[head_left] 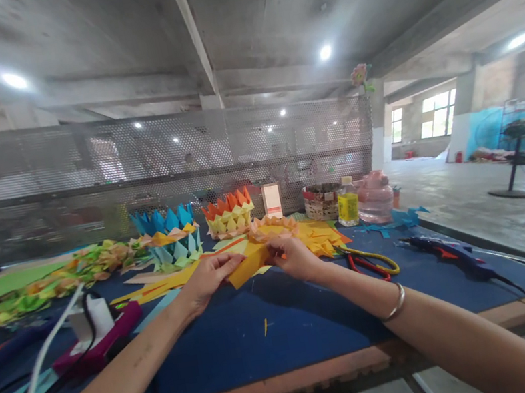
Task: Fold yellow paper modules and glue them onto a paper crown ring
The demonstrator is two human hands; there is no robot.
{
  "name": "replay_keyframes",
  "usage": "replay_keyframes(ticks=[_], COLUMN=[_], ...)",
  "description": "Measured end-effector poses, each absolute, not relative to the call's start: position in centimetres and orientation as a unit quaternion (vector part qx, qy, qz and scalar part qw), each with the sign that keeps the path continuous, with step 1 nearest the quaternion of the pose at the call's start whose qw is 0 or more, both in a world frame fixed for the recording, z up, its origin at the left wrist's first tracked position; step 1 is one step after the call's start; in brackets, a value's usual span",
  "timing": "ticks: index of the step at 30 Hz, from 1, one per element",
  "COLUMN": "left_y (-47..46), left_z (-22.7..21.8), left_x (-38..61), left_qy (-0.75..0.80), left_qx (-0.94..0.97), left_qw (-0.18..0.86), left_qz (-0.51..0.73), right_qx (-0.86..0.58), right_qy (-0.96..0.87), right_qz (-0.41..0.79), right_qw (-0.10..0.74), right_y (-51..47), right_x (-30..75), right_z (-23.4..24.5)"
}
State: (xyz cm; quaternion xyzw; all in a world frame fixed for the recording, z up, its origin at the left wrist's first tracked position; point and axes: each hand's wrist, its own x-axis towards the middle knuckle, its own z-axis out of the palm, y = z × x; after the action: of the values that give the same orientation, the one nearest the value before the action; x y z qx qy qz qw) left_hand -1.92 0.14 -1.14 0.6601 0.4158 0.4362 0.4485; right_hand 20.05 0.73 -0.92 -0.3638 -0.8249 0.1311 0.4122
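Both my hands meet over a blue table (287, 334) and pinch one folded yellow paper piece (248, 262). My left hand (210, 277) grips its left end with fingers closed. My right hand (292, 256) holds its right end, thumb and fingers pressed on the paper. Behind the hands lies a heap of yellow and orange paper sheets (317, 235). Further back stand a blue folded-paper crown (171, 236) and an orange and yellow one (229, 214).
Scissors with red and yellow handles (373, 261) lie right of my right hand. A blue glue gun (448, 253) with a cable rests near the right edge. A magenta glue gun (100, 343) sits left. Green paper garlands (44, 286), bottles (347, 202) and a mesh screen (156, 168) line the back.
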Motion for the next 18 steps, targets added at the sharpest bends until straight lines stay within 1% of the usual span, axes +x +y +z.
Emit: replay_keyframes(ticks=[7,18], left_y=[-0.4,-1.1], left_z=[-1.0,-0.7], left_x=[-1.7,-1.4], left_qy=[0.376,0.345], left_qx=[0.677,0.709], left_qw=[0.494,0.511], left_qz=[0.396,0.343], right_qx=[-0.353,-0.358], right_qy=[-0.833,-0.824], right_qz=[0.102,0.143], right_qw=[0.414,0.416], right_y=[0.6,0.6], right_x=[20.1,19.7], right_z=[-0.9,-1.5])
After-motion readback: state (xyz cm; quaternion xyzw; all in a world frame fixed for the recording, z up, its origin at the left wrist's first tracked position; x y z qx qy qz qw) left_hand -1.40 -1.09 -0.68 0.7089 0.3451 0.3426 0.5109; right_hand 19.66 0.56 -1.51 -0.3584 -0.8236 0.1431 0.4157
